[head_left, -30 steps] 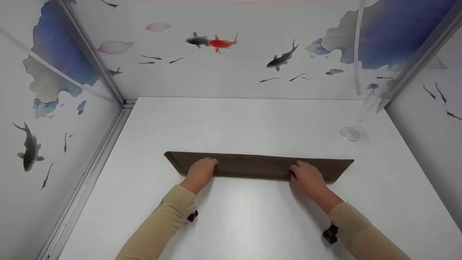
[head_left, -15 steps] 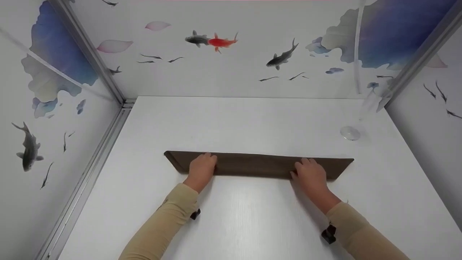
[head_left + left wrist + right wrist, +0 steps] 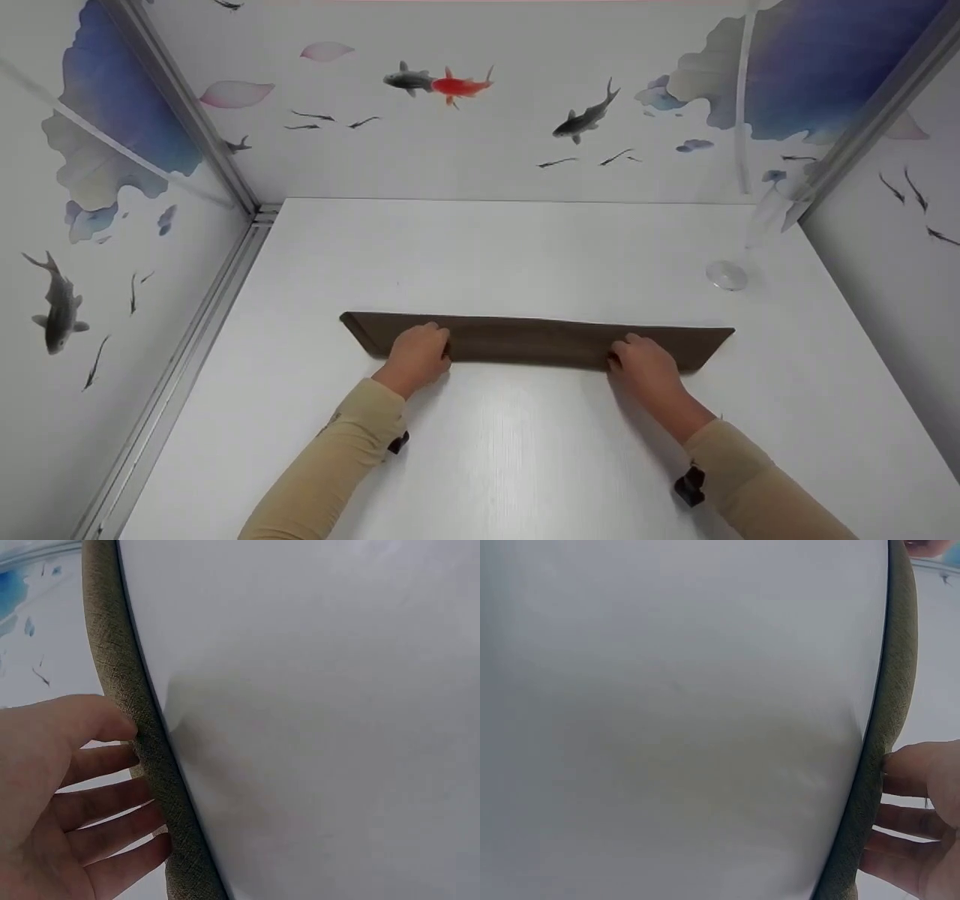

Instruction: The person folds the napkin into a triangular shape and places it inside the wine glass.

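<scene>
A brown, woven-looking mat (image 3: pixel 532 343), seemingly folded into a long strip, lies across the white table. My left hand (image 3: pixel 414 356) grips its near edge toward the left end. Farther right along that same edge, my right hand (image 3: pixel 646 369) holds it with curled fingers. In the left wrist view the thumb and fingertips touch the mat's thick, rounded edge (image 3: pixel 124 652). The right wrist view likewise has thumb and fingers against the edge (image 3: pixel 896 675), which bows slightly between the hands. The mat's underside is hidden.
A clear round disc (image 3: pixel 727 276) lies on the table (image 3: pixel 487 247) behind the mat's right end. A transparent object (image 3: pixel 780 206) is at the back right corner. Walls with painted fish (image 3: pixel 585 120) enclose the table at the back and sides.
Both hands' fingers straightened somewhat over the strip half a second ago and are more curled now. The mat has stayed nearly in place.
</scene>
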A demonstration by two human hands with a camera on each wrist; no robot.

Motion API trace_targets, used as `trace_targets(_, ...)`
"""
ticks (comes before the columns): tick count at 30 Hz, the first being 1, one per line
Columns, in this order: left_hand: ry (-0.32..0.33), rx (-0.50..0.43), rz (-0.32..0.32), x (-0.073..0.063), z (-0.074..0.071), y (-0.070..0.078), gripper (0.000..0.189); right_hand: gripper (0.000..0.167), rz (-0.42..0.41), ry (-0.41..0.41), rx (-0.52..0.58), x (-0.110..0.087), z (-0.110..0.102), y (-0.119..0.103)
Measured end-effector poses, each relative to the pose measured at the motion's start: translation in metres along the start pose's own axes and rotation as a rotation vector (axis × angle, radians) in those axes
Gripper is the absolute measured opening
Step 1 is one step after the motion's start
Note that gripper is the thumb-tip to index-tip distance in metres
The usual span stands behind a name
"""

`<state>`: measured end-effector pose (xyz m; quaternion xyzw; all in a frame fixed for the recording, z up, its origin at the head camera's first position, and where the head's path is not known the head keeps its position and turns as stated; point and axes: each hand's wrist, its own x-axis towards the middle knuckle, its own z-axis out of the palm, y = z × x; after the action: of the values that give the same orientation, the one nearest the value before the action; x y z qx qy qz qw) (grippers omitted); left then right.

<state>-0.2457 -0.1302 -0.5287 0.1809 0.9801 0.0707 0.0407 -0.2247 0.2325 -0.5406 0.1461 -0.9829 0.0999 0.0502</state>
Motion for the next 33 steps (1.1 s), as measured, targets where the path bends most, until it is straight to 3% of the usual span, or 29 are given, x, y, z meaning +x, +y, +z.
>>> trace_targets(14, 0.002, 0.108, 0.106, -0.01, 0.001, -0.002, 0.02, 0.017, 0.023, -0.145, -0.015, -0.011, -0.003, -0.001)
trace_targets(21, 0.051, 0.119, 0.157, -0.018, 0.004, -0.003, 0.018, 0.028, -0.021, -0.137, -0.056, -0.018, -0.004, -0.003)
trace_targets(26, 0.119, 0.147, 0.207, -0.023, 0.006, -0.004, 0.017, 0.025, -0.052, -0.11, -0.081, -0.021, -0.003, -0.003)
trace_targets(33, 0.158, 0.137, 0.219, -0.022, 0.005, -0.003, 0.011, 0.021, -0.052, -0.081, -0.083, -0.021, -0.003, -0.003)
